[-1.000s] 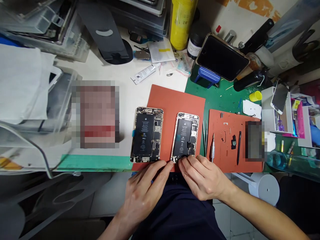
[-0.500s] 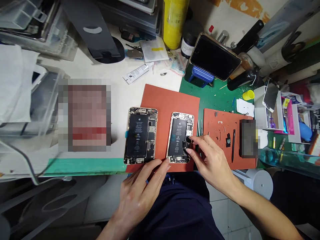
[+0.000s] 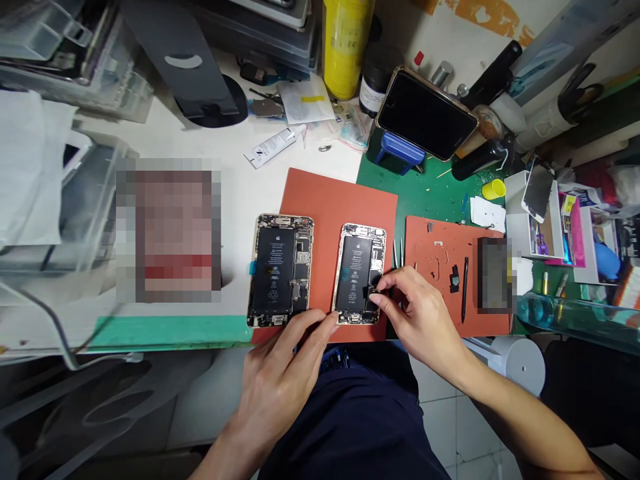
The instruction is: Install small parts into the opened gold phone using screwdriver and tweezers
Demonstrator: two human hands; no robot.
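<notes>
An opened smartphone point(image 3: 354, 273) with a light frame and a black battery lies on the red mat. My right hand point(image 3: 423, 317) is closed at its lower right edge, thumb and index finger pinching a small black part point(image 3: 373, 292) whose exact kind is unclear. My left hand point(image 3: 285, 367) has its fingers stretched out, fingertips touching the phone's lower left corner. Left of it lies a second opened smartphone point(image 3: 277, 270), larger, its battery and boards exposed.
Tweezers point(image 3: 399, 253) lie right of the phone. A second red mat point(image 3: 487, 273) carries small loose parts, a black pen-like tool point(image 3: 465, 290) and a dark box. A phone on a blue stand point(image 3: 399, 155), a white tube point(image 3: 273, 147) and a yellow bottle point(image 3: 345, 53) stand or lie farther back.
My right thumb and index finger have drawn closer together and shifted slightly left and down over the small black part. My left hand stays at the phone's corner.
</notes>
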